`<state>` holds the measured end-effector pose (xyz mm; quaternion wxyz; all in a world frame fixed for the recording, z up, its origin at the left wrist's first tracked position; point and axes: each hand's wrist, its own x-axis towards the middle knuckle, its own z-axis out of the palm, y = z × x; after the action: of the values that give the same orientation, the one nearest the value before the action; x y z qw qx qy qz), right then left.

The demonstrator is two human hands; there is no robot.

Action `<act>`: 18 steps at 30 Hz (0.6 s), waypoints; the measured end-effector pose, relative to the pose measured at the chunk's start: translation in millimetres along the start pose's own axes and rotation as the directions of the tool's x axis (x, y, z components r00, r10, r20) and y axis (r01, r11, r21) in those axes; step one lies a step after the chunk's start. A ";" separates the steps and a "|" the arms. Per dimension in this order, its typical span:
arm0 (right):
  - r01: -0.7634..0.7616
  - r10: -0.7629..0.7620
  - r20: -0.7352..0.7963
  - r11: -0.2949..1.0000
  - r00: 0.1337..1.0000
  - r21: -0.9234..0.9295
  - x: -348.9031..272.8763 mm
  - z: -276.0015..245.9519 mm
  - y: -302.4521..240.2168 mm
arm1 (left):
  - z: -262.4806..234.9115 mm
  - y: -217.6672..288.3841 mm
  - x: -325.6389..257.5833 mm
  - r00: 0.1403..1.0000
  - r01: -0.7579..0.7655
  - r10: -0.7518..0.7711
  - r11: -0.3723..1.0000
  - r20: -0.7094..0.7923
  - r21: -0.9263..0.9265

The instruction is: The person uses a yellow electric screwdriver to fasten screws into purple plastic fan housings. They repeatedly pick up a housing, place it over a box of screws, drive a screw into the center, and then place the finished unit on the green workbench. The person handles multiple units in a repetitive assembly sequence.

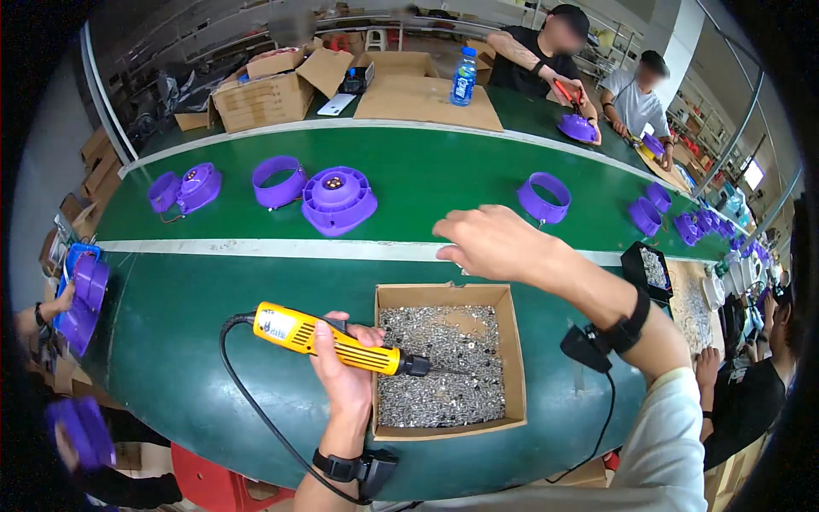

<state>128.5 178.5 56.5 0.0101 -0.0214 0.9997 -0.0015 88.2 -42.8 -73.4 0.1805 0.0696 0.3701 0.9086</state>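
Our left hand [345,369] is wrapped around the grip of a yellow electric screwdriver [337,340], fingers closed on it, with the black tip lying over the near left part of a cardboard box of screws [447,362] that sits on the green counter [196,324] just in front of us. The tool's black cord [247,394] loops off its back end and curves down toward our wrist, where a black wrist strap [354,468] sits. Our right hand [488,242] hovers above the pale stripe at the edge of the conveyor belt [426,183], beyond the box, palm down with the fingers loosely curled and nothing in it; a second black band [621,328] wraps that forearm. Starting at the far left of the belt, we see a small purple fan housing [186,189], then a purple ring [278,182], then a larger round purple housing [339,200] touching the ring. Further right, just beyond our right hand, stands another purple ring [544,197], and more purple parts [661,212] trail off toward the right edge. A black tray of small parts [650,270] rests by our right forearm. Across the belt lie open cardboard boxes [273,85] and a blue bottle [463,77], and two other people work on purple pieces at the far right.
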 end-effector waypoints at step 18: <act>0.089 -0.099 -0.044 0.978 0.994 -0.186 192.3 38.5 -32.3 | 1.7 0.2 1.3 1.000 0.019 -0.020 0.995 -0.007 -0.093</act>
<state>-61.5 137.9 14.3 -0.0184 -0.0695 0.9934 0.0898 87.4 -41.3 -72.1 0.1910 0.0540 0.3286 0.9234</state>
